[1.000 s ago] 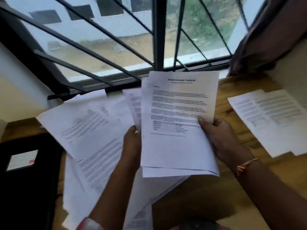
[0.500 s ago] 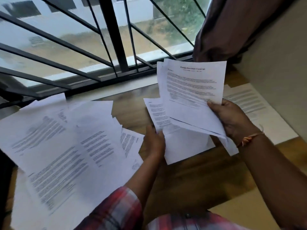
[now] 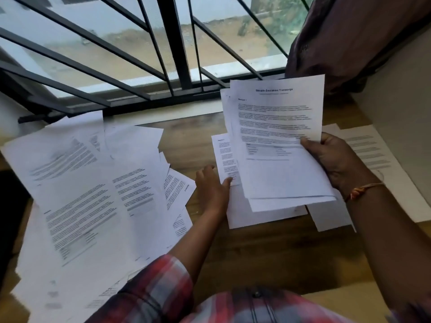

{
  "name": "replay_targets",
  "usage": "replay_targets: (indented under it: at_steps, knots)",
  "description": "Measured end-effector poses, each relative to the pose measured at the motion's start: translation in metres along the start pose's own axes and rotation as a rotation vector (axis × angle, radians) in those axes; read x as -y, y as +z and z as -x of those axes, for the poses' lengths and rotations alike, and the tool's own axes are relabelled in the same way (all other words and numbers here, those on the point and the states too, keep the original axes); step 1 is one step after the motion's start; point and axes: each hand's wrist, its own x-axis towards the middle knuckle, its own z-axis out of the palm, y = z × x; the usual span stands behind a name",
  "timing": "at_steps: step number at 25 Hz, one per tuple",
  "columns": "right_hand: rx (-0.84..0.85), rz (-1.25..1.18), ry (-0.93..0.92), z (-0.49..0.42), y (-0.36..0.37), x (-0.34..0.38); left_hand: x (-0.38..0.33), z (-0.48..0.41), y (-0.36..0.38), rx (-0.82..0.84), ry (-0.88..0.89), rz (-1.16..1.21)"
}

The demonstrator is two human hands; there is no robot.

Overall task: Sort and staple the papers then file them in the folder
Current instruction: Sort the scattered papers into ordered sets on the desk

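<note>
right hand (image 3: 335,162): a thin held stack (image 3: 279,141) is gripped at its right edge, thumb on the front, fingers curled behind.
held stack: raised off the table (image 3: 268,252) and tilted toward the camera; the top sheet is headed "Sample Education Transcript"; the sheets behind are fanned slightly to the left.
left hand (image 3: 211,187): fingers loosely bent, nothing gripped; the thumb tip is laid on the left edge of a flat sheet (image 3: 242,215).
flat sheet: laid on the table, largely covered by the held stack.
loose pile (image 3: 93,194): many printed sheets are spread and overlapped across the left half of the table, well apart from the held stack.
right sheets (image 3: 373,155): laid flat by the wall, partly hidden behind the right hand.
folder: a dark shape (image 3: 11,206) is seen at the left edge, under the pile; possibly the folder, cannot be told.
wrist: a thread band (image 3: 363,188) is worn on the right wrist.
backdrop: window bars (image 3: 172,43) at the far edge, curtain (image 3: 349,36) at top right.
</note>
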Motion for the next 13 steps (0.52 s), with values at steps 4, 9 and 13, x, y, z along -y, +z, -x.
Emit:
replay_targets:
  at_steps: [4,9,13]
  knots:
    - [0.102,0.085,-0.031,0.01,0.032,-0.005,-0.005,0.014,-0.053,0.216,-0.381,0.835]
    - [0.36,0.152,-0.041,0.039,0.115,-0.033,0.053,0.034,-0.146,0.326,-0.344,1.151]
    - [0.558,0.192,0.04,0.06,0.179,-0.049,0.115,0.045,-0.182,0.156,-0.329,1.103]
